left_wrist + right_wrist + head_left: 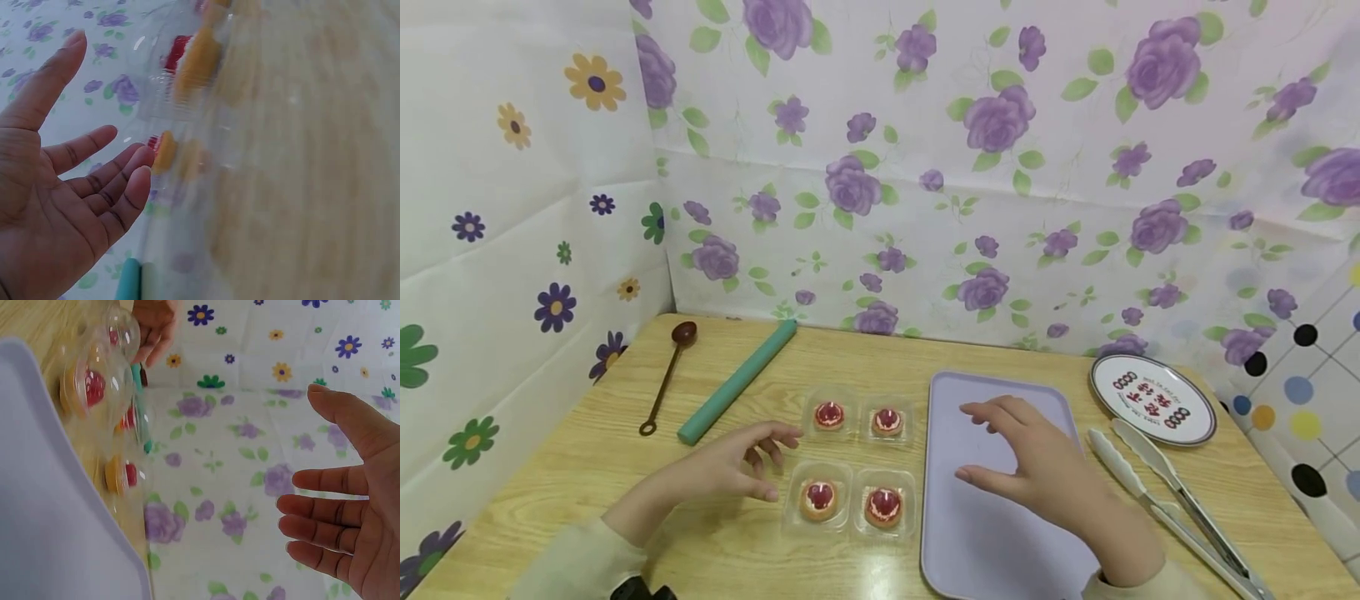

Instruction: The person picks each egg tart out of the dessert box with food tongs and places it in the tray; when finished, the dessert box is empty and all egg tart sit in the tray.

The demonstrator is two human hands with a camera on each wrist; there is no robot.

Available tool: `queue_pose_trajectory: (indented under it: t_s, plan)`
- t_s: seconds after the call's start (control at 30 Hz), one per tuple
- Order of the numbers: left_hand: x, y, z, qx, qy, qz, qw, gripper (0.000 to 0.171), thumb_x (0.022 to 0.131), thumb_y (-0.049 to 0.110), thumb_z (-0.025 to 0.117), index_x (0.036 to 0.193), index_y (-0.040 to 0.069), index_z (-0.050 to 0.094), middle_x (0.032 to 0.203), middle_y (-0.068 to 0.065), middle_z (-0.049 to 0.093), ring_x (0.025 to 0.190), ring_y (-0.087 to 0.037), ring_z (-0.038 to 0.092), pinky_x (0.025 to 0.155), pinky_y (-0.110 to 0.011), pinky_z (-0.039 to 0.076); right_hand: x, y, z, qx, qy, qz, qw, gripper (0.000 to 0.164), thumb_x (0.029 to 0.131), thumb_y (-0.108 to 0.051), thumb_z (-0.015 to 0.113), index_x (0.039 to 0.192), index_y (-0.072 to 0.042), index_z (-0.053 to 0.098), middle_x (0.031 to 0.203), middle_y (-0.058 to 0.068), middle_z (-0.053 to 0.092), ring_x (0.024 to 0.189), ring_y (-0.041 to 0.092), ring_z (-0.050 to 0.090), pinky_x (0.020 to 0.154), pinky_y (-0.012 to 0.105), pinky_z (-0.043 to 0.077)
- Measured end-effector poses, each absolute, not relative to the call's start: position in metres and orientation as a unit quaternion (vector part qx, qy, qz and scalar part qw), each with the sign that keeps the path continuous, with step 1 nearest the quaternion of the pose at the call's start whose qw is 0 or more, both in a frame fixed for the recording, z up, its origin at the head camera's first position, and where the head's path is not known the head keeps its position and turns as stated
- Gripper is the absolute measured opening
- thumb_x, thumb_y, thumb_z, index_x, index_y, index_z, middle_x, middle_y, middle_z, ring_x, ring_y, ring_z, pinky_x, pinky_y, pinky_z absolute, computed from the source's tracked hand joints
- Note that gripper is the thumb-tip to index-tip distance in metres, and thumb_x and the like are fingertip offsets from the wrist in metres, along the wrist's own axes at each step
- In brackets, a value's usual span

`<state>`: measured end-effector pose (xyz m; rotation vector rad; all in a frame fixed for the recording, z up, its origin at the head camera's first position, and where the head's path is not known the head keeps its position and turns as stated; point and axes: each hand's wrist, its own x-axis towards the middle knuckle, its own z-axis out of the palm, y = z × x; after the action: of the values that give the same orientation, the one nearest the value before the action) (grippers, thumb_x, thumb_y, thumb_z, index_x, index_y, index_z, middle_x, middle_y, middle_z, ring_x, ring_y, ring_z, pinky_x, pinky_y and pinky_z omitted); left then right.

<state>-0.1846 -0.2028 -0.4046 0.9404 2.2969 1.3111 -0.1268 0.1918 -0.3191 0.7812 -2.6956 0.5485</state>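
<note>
My left hand [730,467] hovers just left of a clear plastic container holding several small tarts, its fingers apart and loosely bent, with nothing in them. Each tart sits in its own compartment: a back left tart [830,415], a back right tart [887,422], a front left tart [818,499] and a front right tart [883,507], all with red tops. Over the lilac tray [955,533] is my right hand [1045,467], thumb and fingers spread wide and holding nothing. In the right wrist view, domed clear lids [125,381] cover the tarts.
Metal tongs [1180,500] with pale tips lie right of the tray. Behind them a white plate [1152,400] with red lettering leans near the back right. To the left lie a teal rod [737,382] and a dark brown spoon [668,375]. Flowered sheets [925,167] wall the table.
</note>
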Motion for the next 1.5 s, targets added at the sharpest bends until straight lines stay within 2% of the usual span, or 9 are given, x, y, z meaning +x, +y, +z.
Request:
queue_pose_trajectory:
  t_s: [0.13,0.37,0.57,0.67,0.8,0.9,1.03,1.33,1.5]
  plan:
    - [-0.181,-0.201,-0.412,0.325,0.805,0.463,0.179,0.072,0.081,0.021,0.077,0.140,0.000,0.042,0.125,-0.020,0.053,0.098,-0.019,0.056,0.073,-0.024,0.053,-0.130,0.173,-0.326,0.294,-0.922,0.217,0.125,0.057,0.079,-0.046,0.075,0.126,-0.018,0.058,0.113,-0.009,0.060,0.100,0.009,0.058,0.083,0.032,0.053]
    - [-0.176,-0.205,-0.418,0.333,0.800,0.467,0.178,0.073,0.080,0.021,0.077,0.138,-0.003,0.041,0.119,-0.017,0.054,0.091,-0.017,0.055,0.066,-0.021,0.050,-0.134,0.140,-0.341,0.333,-0.908,0.240,0.090,0.058,0.080,-0.048,0.073,0.126,-0.015,0.059,0.118,-0.003,0.059,0.110,0.013,0.056,0.093,0.038,0.051]
    - [-0.172,-0.204,-0.422,0.336,0.795,0.471,0.181,0.074,0.079,0.022,0.078,0.137,-0.006,0.041,0.117,-0.016,0.054,0.088,-0.013,0.052,0.064,-0.020,0.046,-0.146,0.111,-0.354,0.340,-0.906,0.252,0.014,0.060,0.082,-0.049,0.070,0.127,-0.011,0.059,0.125,0.003,0.057,0.123,0.023,0.052,0.102,0.044,0.046]
    - [-0.170,-0.204,-0.425,0.328,0.796,0.474,0.182,0.074,0.078,0.022,0.080,0.136,-0.005,0.042,0.117,-0.014,0.052,0.089,-0.011,0.050,0.067,-0.020,0.046,-0.154,0.097,-0.358,0.340,-0.907,0.246,-0.030,0.060,0.083,-0.050,0.069,0.128,-0.011,0.059,0.130,0.005,0.056,0.128,0.027,0.049,0.105,0.046,0.044]
    - [-0.168,-0.201,-0.430,0.326,0.809,0.460,0.165,0.074,0.075,0.026,0.082,0.133,-0.002,0.045,0.115,-0.010,0.052,0.093,-0.010,0.050,0.078,-0.020,0.047,-0.163,0.080,-0.362,0.347,-0.911,0.216,-0.063,0.064,0.082,-0.054,0.068,0.129,-0.012,0.058,0.130,0.004,0.057,0.124,0.022,0.051,0.104,0.043,0.045]
    - [-0.166,-0.198,-0.432,0.330,0.824,0.439,0.140,0.075,0.073,0.031,0.083,0.131,-0.001,0.048,0.113,-0.006,0.053,0.093,-0.009,0.050,0.083,-0.020,0.046,-0.167,0.070,-0.364,0.353,-0.913,0.187,-0.076,0.067,0.081,-0.057,0.068,0.131,-0.012,0.057,0.131,0.004,0.057,0.122,0.020,0.053,0.102,0.040,0.047]
    - [-0.164,-0.197,-0.434,0.324,0.837,0.425,0.116,0.074,0.072,0.036,0.083,0.129,0.002,0.050,0.111,-0.003,0.053,0.091,-0.008,0.049,0.080,-0.020,0.046,-0.170,0.059,-0.368,0.354,-0.917,0.160,-0.087,0.072,0.079,-0.060,0.068,0.131,-0.012,0.057,0.131,0.004,0.058,0.123,0.019,0.053,0.102,0.037,0.047]
    - [-0.161,-0.196,-0.433,0.319,0.849,0.408,0.104,0.074,0.071,0.042,0.082,0.129,0.006,0.053,0.108,0.000,0.052,0.089,-0.007,0.047,0.077,-0.020,0.046,-0.172,0.038,-0.375,0.343,-0.930,0.086,-0.102,0.087,0.071,-0.072,0.067,0.133,-0.012,0.055,0.131,0.003,0.059,0.121,0.022,0.055,0.101,0.038,0.048]
    - [-0.160,-0.194,-0.434,0.323,0.859,0.387,0.093,0.077,0.069,0.045,0.082,0.130,0.007,0.054,0.103,0.001,0.050,0.088,-0.007,0.045,0.075,-0.019,0.044,-0.174,0.032,-0.377,0.350,-0.929,0.071,-0.096,0.085,0.070,-0.071,0.068,0.131,-0.012,0.057,0.131,0.001,0.060,0.124,0.023,0.053,0.104,0.039,0.045]
